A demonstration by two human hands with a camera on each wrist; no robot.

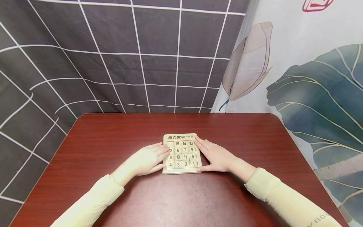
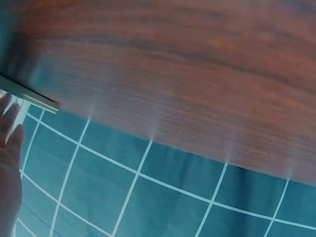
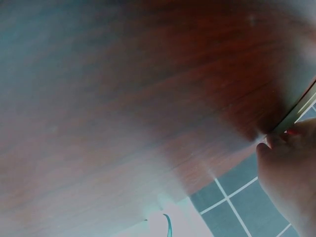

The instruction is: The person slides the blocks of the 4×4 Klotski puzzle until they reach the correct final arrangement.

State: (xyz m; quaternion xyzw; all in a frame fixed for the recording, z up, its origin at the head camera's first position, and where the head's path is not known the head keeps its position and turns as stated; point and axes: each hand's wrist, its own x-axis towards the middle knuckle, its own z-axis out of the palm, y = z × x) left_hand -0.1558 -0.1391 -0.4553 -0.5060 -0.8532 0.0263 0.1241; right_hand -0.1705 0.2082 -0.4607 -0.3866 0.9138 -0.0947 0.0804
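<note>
A pale wooden number slide puzzle (image 1: pixel 185 171) lies flat on the table, with dark numbered tiles in a square grid. The grid's upper-left cell shows no tile. My left hand (image 1: pixel 148 159) lies at its left side, fingers extended, their tips over the left frame and partly covering a tile below that gap. On the other side, my right hand (image 1: pixel 217 156) touches the right edge, thumb at the lower corner and forefinger near the upper one. The left wrist view catches the left hand (image 2: pixel 7 182) near the board's edge; the right hand (image 3: pixel 291 170) touches it in the right wrist view.
A reddish-brown table (image 1: pixel 122 126) with rounded far corners spreads around the puzzle. Behind it hangs a dark cloth with a white grid (image 1: pixel 158 72). A pale curtain with leaf prints (image 1: pixel 300 94) hangs along the right side.
</note>
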